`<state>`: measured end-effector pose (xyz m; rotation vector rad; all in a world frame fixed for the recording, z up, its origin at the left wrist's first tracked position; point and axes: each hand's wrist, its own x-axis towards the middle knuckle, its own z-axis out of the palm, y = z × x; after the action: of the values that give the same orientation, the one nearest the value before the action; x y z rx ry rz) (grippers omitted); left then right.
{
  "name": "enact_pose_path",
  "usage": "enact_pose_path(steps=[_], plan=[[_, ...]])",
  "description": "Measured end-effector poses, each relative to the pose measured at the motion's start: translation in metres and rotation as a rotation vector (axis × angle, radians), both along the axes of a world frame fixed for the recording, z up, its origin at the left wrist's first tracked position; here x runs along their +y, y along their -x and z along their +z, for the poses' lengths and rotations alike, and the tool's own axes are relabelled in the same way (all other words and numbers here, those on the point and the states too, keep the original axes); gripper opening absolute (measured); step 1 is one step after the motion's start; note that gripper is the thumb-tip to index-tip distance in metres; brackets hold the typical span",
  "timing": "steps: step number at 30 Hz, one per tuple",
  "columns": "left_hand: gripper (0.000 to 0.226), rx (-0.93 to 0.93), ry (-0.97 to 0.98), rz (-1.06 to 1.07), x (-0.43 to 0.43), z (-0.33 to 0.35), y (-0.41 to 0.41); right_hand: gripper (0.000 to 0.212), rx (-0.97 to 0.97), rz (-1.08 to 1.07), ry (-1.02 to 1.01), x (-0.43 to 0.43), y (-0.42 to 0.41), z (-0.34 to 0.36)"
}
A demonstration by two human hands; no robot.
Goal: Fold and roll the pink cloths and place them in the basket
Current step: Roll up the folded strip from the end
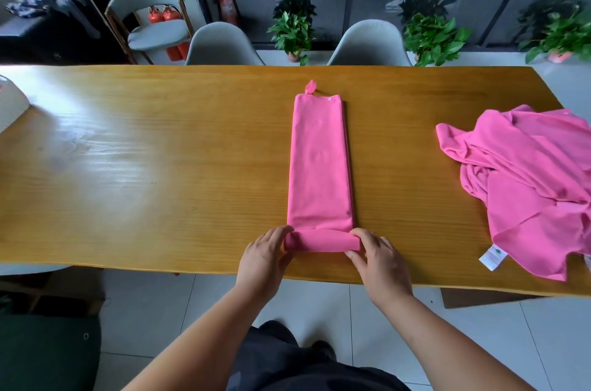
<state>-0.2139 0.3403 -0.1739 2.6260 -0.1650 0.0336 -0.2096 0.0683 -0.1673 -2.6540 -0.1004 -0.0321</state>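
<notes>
A pink cloth [319, 163] lies folded into a long narrow strip across the middle of the wooden table [160, 150], a hanging loop and a snap at its far end. Its near end is turned into a short roll [321, 242] by the table's front edge. My left hand [265, 254] grips the roll's left end, fingers curled onto it. My right hand [375, 254] grips the right end the same way. A heap of loose pink cloths [527, 186] lies on the table's right side, a white label showing. A pale basket [11, 102] shows only partly at the far left edge.
Two grey chairs [367, 43] stand behind the table's far edge, a third further back left. Potted plants [292, 30] and red fire extinguishers [225, 0] line the glass wall. Bare tabletop spreads to the left of the strip.
</notes>
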Motion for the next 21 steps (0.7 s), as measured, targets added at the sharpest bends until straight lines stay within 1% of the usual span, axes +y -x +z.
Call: enact_pose_path(steps=[4,6,8,11,14,17,19,21], plan=[[0.035,0.018,0.115,0.077,-0.003,-0.006,0.005,0.039,0.081,-0.023,-0.122,-0.003,0.000,0.004],[0.040,0.035,0.145,0.087,-0.004,-0.008,0.005,0.040,0.098,-0.019,-0.161,-0.004,-0.001,0.000],[0.047,0.061,0.152,0.085,-0.004,-0.008,0.005,0.046,0.116,-0.019,-0.177,-0.004,-0.002,-0.004],[0.055,0.111,0.167,0.103,-0.004,-0.007,0.004,0.054,0.152,-0.022,-0.163,-0.003,-0.003,-0.005],[0.060,0.203,0.168,0.127,-0.004,-0.002,0.001,0.047,0.199,-0.019,-0.140,-0.003,-0.004,-0.003],[0.049,0.267,0.138,0.162,-0.006,0.003,-0.004,0.038,0.232,-0.036,-0.112,-0.001,-0.008,0.001],[0.039,0.231,0.141,0.198,-0.008,0.003,-0.006,0.033,0.236,-0.033,-0.085,0.002,-0.009,0.004],[0.032,0.154,0.186,0.256,-0.011,0.005,-0.007,0.029,0.219,-0.030,-0.041,0.006,-0.009,0.006]])
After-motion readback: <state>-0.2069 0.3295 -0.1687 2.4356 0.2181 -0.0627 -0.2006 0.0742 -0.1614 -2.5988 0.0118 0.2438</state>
